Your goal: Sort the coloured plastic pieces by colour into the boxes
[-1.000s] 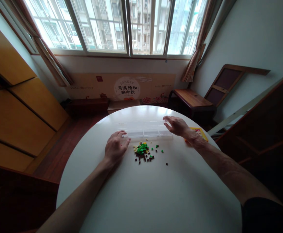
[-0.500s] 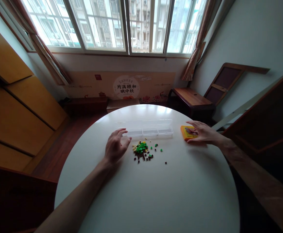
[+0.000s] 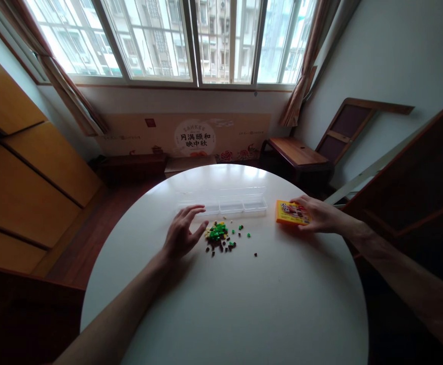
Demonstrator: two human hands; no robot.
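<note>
A heap of small green, brown and yellow bricks (image 3: 221, 237) lies in the middle of the round white table (image 3: 244, 304). Behind it stands a clear plastic box (image 3: 229, 203) with compartments and its lid open. My left hand (image 3: 181, 234) rests on the table just left of the bricks, fingers apart, holding nothing. My right hand (image 3: 318, 215) grips the right end of a flat orange box (image 3: 287, 213) that lies on the table right of the clear box.
A low wooden side table (image 3: 295, 152) and a leaning wooden frame (image 3: 343, 132) stand beyond the table on the right. Yellow-brown cabinet doors (image 3: 27, 167) line the left wall. A printed cardboard panel (image 3: 191, 134) leans under the window.
My right hand left the clear box, moved right and closed on the orange box. My left hand drew back slightly from the clear box's left end.
</note>
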